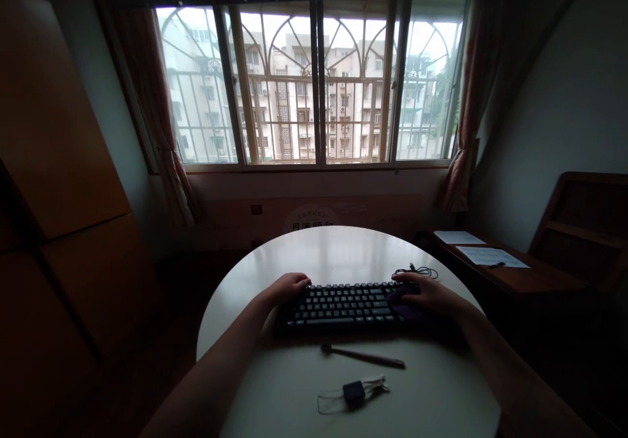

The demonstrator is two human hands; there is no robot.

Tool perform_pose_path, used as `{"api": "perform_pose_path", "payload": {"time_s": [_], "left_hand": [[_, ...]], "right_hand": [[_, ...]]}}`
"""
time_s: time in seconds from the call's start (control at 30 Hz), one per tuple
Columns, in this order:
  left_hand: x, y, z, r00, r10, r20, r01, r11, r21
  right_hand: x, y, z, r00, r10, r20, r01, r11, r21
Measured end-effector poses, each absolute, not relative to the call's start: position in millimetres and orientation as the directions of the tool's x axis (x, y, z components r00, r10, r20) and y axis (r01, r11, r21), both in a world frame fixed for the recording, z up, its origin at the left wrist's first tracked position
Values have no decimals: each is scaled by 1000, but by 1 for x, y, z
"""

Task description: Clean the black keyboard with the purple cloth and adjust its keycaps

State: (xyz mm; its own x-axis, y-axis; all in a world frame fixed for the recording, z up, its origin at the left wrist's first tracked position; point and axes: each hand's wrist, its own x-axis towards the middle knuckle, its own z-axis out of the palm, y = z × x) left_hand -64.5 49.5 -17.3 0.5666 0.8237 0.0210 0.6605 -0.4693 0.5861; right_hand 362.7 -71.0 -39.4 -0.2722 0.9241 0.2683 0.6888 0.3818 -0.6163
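Note:
A black keyboard (338,306) lies across the white round table. My left hand (288,287) grips its far left corner, with the fingers bent and partly hidden. Over the keyboard's right end, my right hand (430,294) is closed on a dark purple cloth (403,302), which rests against the keys. A thin brush (366,356) with a dark head lies on the near side of the keyboard. Closer to me is a keycap puller (354,393) with a dark body and wire loops. Behind the right hand sits a coiled black cable (417,270).
The round white table (275,255) stands before a barred window (314,91) with tied curtains (169,183). To the right, papers (493,256) and a dark pen lie on a wooden surface (549,278). A wooden cabinet (63,163) rises at the left.

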Motion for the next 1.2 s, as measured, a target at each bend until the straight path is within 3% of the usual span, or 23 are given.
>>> {"api": "perform_pose_path", "payload": {"time_s": [0.33, 0.7, 1.2], "left_hand": [[-64, 46, -14, 555, 832, 9, 670, -453, 588], [-65, 49, -17, 565, 824, 29, 664, -475, 577], [-66, 52, -20, 564, 825, 28, 656, -468, 592]], "right_hand": [[349, -72, -33, -275, 903, 329, 766, 413, -493], [359, -74, -35, -288, 931, 226, 675, 365, -642], [357, -70, -37, -278, 935, 221, 690, 354, -631]]}}
